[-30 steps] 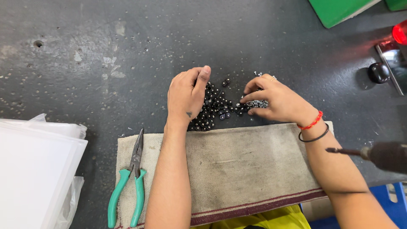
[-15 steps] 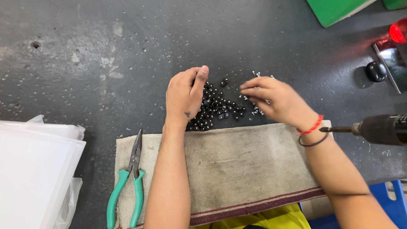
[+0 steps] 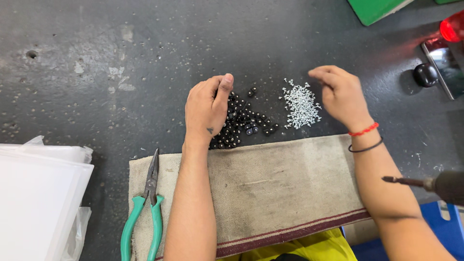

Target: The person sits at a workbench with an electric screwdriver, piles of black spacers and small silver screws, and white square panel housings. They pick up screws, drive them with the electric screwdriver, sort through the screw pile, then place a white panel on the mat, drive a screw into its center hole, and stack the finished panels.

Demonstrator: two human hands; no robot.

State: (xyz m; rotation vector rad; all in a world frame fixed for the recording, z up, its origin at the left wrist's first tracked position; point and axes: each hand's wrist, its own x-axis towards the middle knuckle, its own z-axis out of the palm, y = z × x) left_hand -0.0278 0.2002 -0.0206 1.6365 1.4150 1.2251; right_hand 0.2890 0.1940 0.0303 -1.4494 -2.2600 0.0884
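Hands flank parts: left hand (image 3: 208, 108) on black beads (image 3: 244, 123), right hand (image 3: 340, 94) above screws (image 3: 301, 104)

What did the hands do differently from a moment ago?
The right hand lifted off the small black round parts and moved right, uncovering a pile of tiny silver screws. The left hand stayed on the black pile; the green-handled pliers did not move.

Left hand (image 3: 209, 110) covers part of the pile of small black round parts (image 3: 244, 123); whether its curled fingers pinch one can't be told. Right hand (image 3: 340, 94) fingertips curl under, hidden. Tiny silver screws (image 3: 301, 102) too small to tell apart individually. Green-handled pliers (image 3: 145, 208), green box (image 3: 379, 7), red lamp (image 3: 453, 29) and powered screwdriver (image 3: 430, 183) cut off by edges.
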